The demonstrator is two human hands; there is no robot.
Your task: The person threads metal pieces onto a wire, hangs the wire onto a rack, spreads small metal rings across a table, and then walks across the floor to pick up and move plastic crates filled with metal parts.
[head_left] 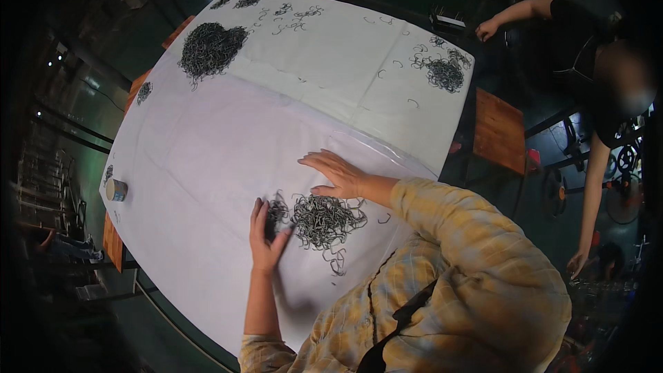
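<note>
A pile of small dark bent metal hooks (323, 222) lies on the white-covered table (207, 138) close in front of me. Just left of it sits a smaller clump of the same hooks (277, 208). My left hand (266, 236) stands on edge against that clump, thumb spread from the fingers, and partly hides it. Beyond the main pile, my right hand (336, 173) is stretched out low over the cover, its thumb by the pile's far edge. Neither hand visibly grips a hook. A few loose hooks (336, 261) trail off the pile's near side.
A large heap of hooks (210, 50) lies at the far left, another pile (444, 74) at the far right. A small tub (117, 190) stands at the left edge. Wooden stools (499, 129) surround the table. A person in dark clothes (573, 55) is at the right.
</note>
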